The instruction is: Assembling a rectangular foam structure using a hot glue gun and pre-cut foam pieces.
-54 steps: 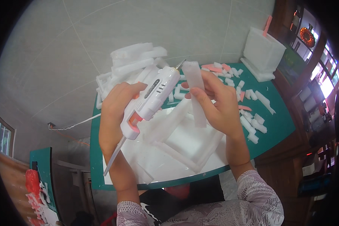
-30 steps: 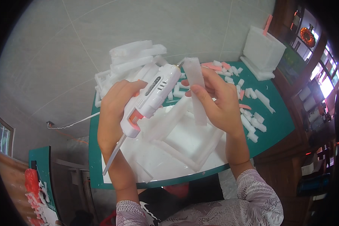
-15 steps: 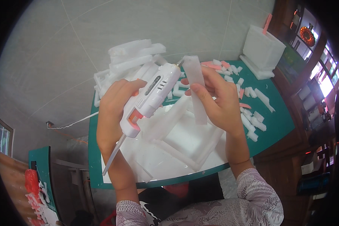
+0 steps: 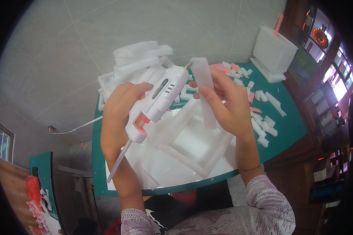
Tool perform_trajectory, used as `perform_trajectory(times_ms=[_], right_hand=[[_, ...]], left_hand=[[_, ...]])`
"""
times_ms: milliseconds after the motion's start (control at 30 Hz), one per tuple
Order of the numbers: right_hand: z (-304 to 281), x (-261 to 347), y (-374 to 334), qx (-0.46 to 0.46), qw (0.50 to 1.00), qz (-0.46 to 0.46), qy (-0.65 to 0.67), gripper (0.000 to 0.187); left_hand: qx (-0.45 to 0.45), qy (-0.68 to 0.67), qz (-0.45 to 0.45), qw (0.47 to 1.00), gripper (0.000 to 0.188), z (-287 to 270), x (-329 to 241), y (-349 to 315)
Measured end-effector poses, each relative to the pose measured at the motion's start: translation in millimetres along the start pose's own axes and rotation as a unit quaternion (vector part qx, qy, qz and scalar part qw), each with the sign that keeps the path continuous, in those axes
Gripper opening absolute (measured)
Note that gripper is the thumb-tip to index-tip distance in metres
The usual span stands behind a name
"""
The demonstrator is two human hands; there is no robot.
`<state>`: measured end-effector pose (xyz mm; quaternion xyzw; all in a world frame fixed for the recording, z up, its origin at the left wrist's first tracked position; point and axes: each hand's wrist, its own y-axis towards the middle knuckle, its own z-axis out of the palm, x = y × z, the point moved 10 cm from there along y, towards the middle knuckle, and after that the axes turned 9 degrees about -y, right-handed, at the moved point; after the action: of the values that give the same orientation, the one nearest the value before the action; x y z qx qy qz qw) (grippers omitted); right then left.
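Note:
My left hand (image 4: 122, 107) is wrapped round a white hot glue gun (image 4: 159, 96), with a clear glue stick (image 4: 119, 161) poking out of its back end. The gun's metal nozzle points up and to the right, at the top end of a flat white foam strip (image 4: 204, 96). Between thumb and fingers, my right hand (image 4: 228, 103) grips this strip nearly upright. Whether the nozzle touches the foam or stops just short, I cannot tell. Beneath both hands, a rectangular white foam frame (image 4: 184, 161) lies on a glossy white sheet (image 4: 121, 178).
A green mat (image 4: 290, 125) covers the table. White foam pieces (image 4: 141, 55) are piled at the back left; white and pink offcuts (image 4: 268, 125) lie scattered on the right. A white foam box (image 4: 274, 49) stands at the far right. A white cord (image 4: 80, 127) runs to the wall.

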<state>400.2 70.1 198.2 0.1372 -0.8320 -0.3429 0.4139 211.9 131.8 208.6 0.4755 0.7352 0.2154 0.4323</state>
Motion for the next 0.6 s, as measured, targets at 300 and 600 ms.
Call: perform_trajectory(times_ms=[300,600], right_hand=[[0.0,-0.3,0.7,0.003,1.000,0.000,0.001,0.034],[2.0,1.0,0.4,0.010,1.000,0.003,-0.006,0.034]], left_hand=[[0.011,-0.008,-0.002,1.000,0.048,1.5,2.6,-0.7],[0.008,-0.006,0.007,1.000,0.047,-1.7,1.7,-0.5]])
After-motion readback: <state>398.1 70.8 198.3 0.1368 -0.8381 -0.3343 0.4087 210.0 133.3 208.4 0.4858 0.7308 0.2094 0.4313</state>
